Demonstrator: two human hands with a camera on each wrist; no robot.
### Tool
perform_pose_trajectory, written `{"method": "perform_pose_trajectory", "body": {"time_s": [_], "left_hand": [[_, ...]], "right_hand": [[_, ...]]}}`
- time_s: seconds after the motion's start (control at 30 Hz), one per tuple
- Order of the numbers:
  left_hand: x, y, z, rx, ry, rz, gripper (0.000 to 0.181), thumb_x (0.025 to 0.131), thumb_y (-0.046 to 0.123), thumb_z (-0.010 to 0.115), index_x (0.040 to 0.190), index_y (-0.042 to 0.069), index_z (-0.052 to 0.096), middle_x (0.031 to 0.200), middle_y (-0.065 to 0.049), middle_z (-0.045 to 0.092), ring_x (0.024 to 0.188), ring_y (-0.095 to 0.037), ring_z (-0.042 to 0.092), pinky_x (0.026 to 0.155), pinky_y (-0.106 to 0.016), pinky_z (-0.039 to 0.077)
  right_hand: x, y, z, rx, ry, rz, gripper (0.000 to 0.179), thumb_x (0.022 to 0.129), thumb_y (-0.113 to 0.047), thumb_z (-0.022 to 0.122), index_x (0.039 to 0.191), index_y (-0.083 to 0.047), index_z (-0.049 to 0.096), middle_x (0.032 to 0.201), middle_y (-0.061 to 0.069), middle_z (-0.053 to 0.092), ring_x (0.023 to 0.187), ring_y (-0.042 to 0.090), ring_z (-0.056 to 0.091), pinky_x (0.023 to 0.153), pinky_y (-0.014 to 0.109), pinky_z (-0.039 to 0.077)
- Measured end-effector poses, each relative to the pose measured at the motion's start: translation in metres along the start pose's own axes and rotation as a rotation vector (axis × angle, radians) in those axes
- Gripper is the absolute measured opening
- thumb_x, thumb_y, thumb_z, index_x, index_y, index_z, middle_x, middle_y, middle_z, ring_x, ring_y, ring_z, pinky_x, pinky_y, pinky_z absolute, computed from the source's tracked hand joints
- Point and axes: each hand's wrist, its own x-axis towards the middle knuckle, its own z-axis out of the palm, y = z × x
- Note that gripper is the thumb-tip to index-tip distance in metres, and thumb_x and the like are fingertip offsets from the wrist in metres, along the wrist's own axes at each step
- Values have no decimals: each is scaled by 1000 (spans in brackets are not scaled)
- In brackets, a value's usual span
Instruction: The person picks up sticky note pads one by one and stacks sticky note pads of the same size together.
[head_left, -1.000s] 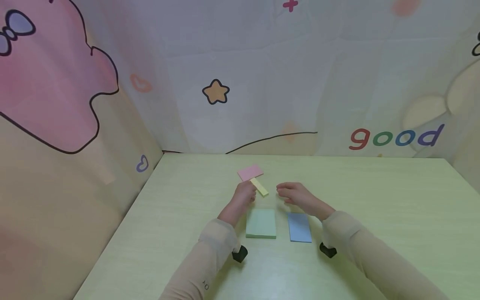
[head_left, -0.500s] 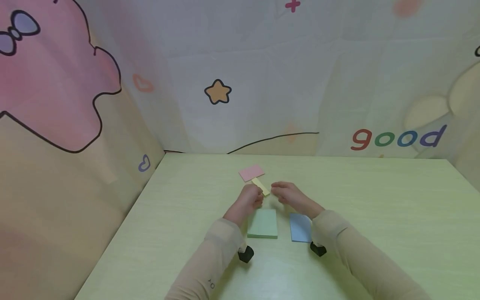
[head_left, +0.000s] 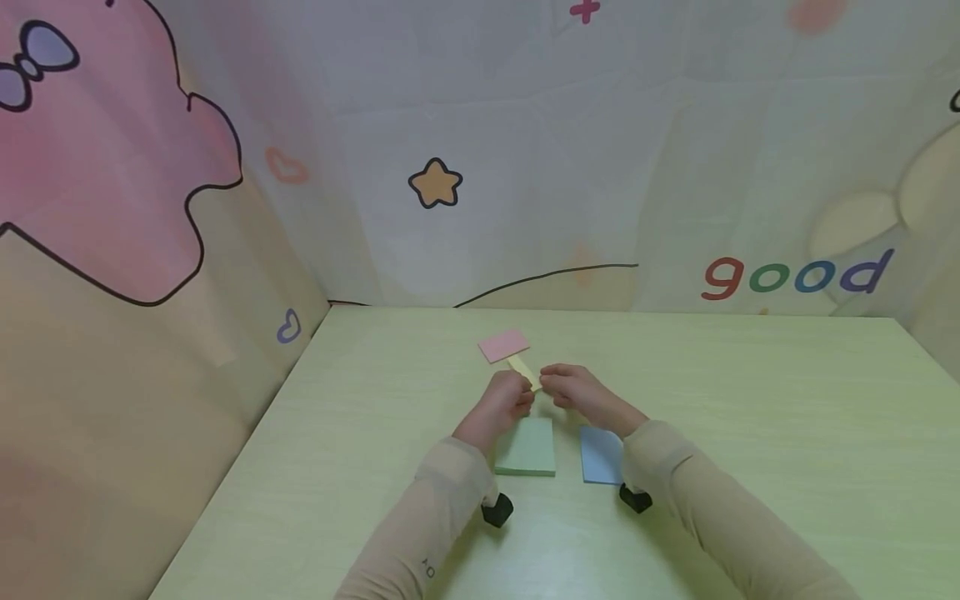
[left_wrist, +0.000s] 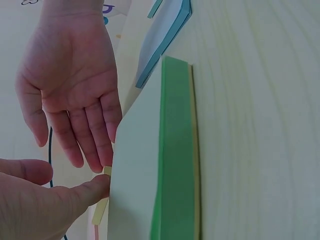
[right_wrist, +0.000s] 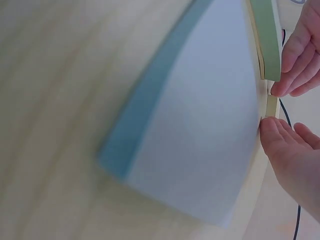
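A narrow yellow sticky note pad (head_left: 522, 368) lies between my hands, one end by the pink sticky note pad (head_left: 504, 345). My left hand (head_left: 507, 397) touches the yellow pad's left side with its fingertips. On the other side, my right hand (head_left: 579, 390) has relaxed, fairly straight fingers, its fingertips right at the yellow pad's near end. The right wrist view shows the yellow pad (right_wrist: 271, 106) between both sets of fingertips. Nearer to me lie a thick green sticky note pad (head_left: 527, 450) and a blue one (head_left: 600, 457), the latter partly behind the right sleeve.
The pads lie on a pale wood-grain table (head_left: 750, 400). Behind it hangs a printed cloth backdrop (head_left: 525, 192), which also covers the left side. A small black wrist camera (head_left: 497, 510) sits under the left cuff, another (head_left: 636, 498) under the right.
My left hand has moved right to the yellow pad, which has shifted slightly right. My right hand has come left, closer to it. The right sleeve now covers part of the blue pad.
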Motion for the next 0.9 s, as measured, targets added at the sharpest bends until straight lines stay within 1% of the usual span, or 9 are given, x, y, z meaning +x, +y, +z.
{"method": "perform_pose_trajectory", "body": {"time_s": [0.17, 0.3, 0.4, 0.43, 0.57, 0.63, 0.67, 0.8, 0.9], "left_hand": [[1, 1, 4, 16, 8, -34, 43, 83, -1, 41, 125, -7, 38, 89, -8, 50, 69, -14, 44, 66, -25, 40], [3, -1, 8, 41, 26, -33, 38, 84, 0, 42, 121, -7, 43, 107, -15, 52, 81, -18, 47, 81, -32, 44], [8, -6, 8, 59, 34, 3, 31, 83, 0, 42, 113, -6, 48, 106, -14, 53, 81, -18, 50, 82, -32, 45], [20, -13, 6, 51, 14, 24, 26, 82, 1, 44, 107, -5, 51, 100, -13, 55, 78, -17, 51, 78, -31, 47], [33, -20, 5, 53, 7, 14, 21, 81, 2, 47, 102, -3, 53, 91, -9, 55, 73, -15, 51, 71, -29, 46], [30, -18, 6, 60, 12, 1, 23, 81, 2, 47, 103, -3, 53, 87, -8, 53, 72, -14, 50, 70, -27, 45], [17, -11, 9, 76, 33, -16, 26, 82, 1, 45, 107, -5, 51, 88, -7, 53, 73, -14, 50, 73, -28, 45], [-10, 2, 11, 95, 11, -9, 28, 83, 0, 42, 109, -9, 49, 82, -6, 51, 72, -13, 49, 75, -28, 44], [-19, 7, 11, 146, -5, 16, 15, 83, -1, 42, 92, -5, 52, 74, -4, 48, 66, -12, 46, 70, -25, 43]], "right_hand": [[-2, 0, -3, -1, 10, 10, 51, 91, -22, 40, 133, 6, 30, 137, 23, 32, 125, 36, 34, 101, 45, 31], [-3, 0, -5, 5, 26, 15, 51, 91, -20, 41, 132, 7, 30, 136, 24, 33, 123, 36, 37, 99, 44, 34], [-4, -1, -6, 9, 39, 14, 50, 91, -19, 41, 132, 8, 30, 134, 26, 36, 120, 36, 40, 96, 41, 38], [-3, -1, -6, 16, 46, 18, 50, 91, -18, 41, 132, 8, 31, 133, 26, 38, 119, 35, 42, 95, 40, 40], [-2, 0, -7, 15, 72, 23, 49, 90, -17, 42, 130, 10, 32, 125, 27, 46, 105, 27, 53, 87, 33, 46], [-2, 0, -8, 18, 86, 30, 48, 90, -16, 43, 129, 10, 33, 121, 27, 49, 98, 21, 56, 83, 30, 48], [-3, 1, -8, 17, 91, 33, 48, 90, -16, 42, 129, 11, 34, 120, 27, 50, 95, 18, 57, 82, 29, 48], [-4, 1, -8, 24, 104, 43, 47, 90, -15, 43, 128, 11, 34, 119, 26, 51, 91, 14, 58, 81, 29, 49], [-4, -1, -8, 18, 126, 44, 46, 90, -14, 42, 128, 11, 35, 119, 26, 51, 95, 18, 58, 83, 31, 48]]}}
